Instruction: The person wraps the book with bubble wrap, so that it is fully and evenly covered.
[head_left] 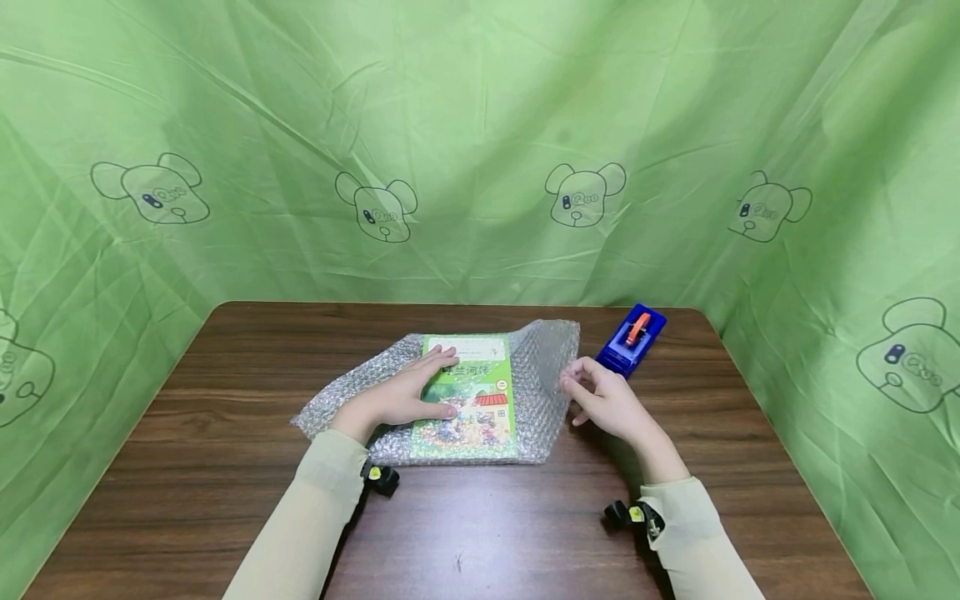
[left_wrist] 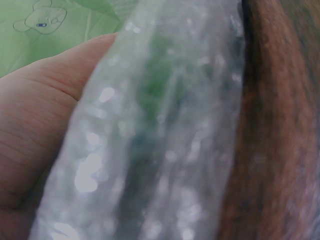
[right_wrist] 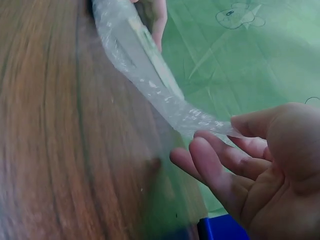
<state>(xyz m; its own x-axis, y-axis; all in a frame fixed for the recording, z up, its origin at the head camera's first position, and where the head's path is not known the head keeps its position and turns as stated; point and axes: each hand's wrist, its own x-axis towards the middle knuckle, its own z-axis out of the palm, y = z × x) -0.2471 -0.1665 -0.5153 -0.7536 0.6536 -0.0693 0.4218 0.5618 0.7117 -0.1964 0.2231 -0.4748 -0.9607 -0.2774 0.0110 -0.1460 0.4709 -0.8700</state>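
A book with a green illustrated cover [head_left: 480,408] lies face up on a sheet of bubble wrap [head_left: 536,417]. My left hand [head_left: 405,392] rests on the cover's left side with its fingers spread. In the left wrist view, the bubble wrap [left_wrist: 150,150] fills the middle and hides most of that hand. At the sheet's right edge, my right hand [head_left: 603,400] pinches the wrap. The right wrist view shows thumb and fingertips of the right hand [right_wrist: 250,160] on the lifted edge of the bubble wrap [right_wrist: 195,117].
A blue tape dispenser [head_left: 633,340] with an orange part lies at the table's back right, just beyond my right hand. The dark wooden table [head_left: 225,467] is enclosed by green cloth [head_left: 465,100] at the back and both sides.
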